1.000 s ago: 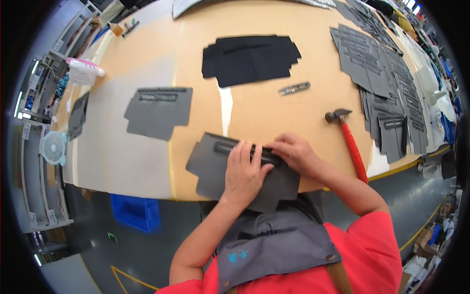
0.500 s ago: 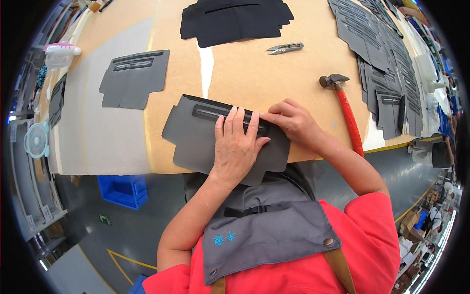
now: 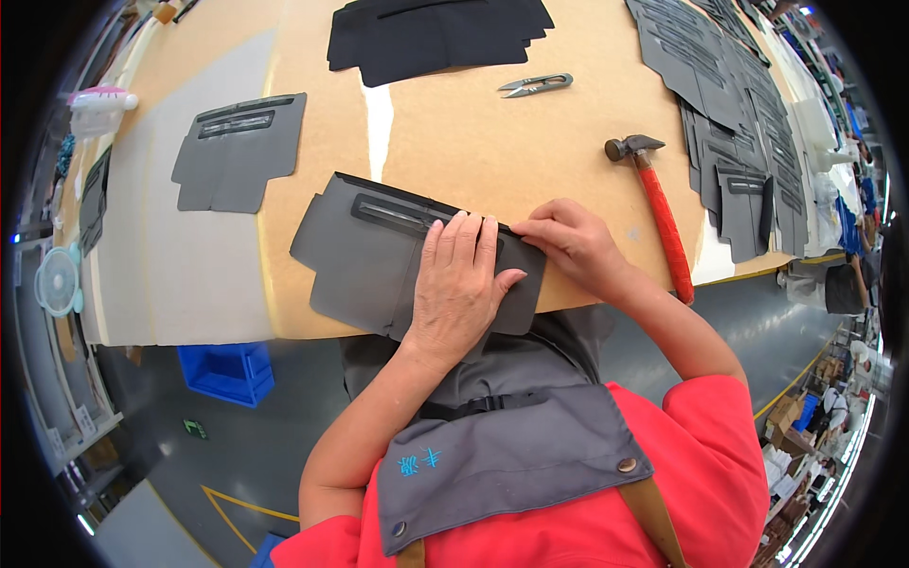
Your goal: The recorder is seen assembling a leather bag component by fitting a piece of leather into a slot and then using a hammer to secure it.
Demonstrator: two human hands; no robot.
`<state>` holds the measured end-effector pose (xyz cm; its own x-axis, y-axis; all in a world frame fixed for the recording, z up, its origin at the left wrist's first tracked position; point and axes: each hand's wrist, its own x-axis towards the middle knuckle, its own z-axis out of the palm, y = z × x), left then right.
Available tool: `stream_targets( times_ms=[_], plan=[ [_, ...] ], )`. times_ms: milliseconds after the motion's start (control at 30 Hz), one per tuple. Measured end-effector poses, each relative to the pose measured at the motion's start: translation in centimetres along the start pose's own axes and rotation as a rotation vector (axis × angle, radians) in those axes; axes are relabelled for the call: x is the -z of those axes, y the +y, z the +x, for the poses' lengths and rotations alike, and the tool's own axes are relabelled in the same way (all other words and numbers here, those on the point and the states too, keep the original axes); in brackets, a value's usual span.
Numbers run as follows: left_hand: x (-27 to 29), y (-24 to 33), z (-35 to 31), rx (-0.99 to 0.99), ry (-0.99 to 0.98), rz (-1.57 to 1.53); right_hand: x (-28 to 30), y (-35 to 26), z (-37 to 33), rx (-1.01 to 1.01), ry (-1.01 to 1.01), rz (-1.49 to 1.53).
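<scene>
L fingers (image 3: 464,242) flat atop gry panel (image 3: 365,270); R fingers (image 3: 542,228) pinch its far edge nr R corner.

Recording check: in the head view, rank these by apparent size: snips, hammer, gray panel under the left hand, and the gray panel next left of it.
1. Gray panel under the left hand, though partly covered
2. Second gray panel, next left
3. Hammer
4. Snips

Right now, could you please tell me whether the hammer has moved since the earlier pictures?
No; the hammer lies in the same place, judged against the table edge and the snips; only the camera's view has shifted.
</scene>
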<state>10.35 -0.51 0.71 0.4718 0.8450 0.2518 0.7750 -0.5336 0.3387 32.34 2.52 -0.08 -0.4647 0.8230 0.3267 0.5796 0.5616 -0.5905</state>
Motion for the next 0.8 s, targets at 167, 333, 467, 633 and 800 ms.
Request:
stream_targets(
  times_ms=[167, 333, 467, 633, 800],
  plan=[
    [0.0, 0.2, -0.2, -0.003, 0.005, 0.034, 0.1, -0.2, -0.4, 0.128, -0.018, -0.135],
    [-0.3, 0.2, -0.4, -0.026, 0.022, -0.002, 0.6, -0.3, -0.9, 0.165, -0.026, -0.156],
    [0.8, -0.2, 0.0, -0.043, 0.006, 0.024, 1.0, 0.0, -0.1, 0.206, -0.046, -0.183],
    [4.1, -6.2, 2.5, 0.119, 0.092, 0.002, 2.5, 2.7, 5.6, 0.210, 0.005, -0.156],
    [5.7, -10.1, 3.2, 0.384, -0.144, -0.086, 3.9, 9.9, 12.0, 0.048, 0.077, -0.472]
  ],
)
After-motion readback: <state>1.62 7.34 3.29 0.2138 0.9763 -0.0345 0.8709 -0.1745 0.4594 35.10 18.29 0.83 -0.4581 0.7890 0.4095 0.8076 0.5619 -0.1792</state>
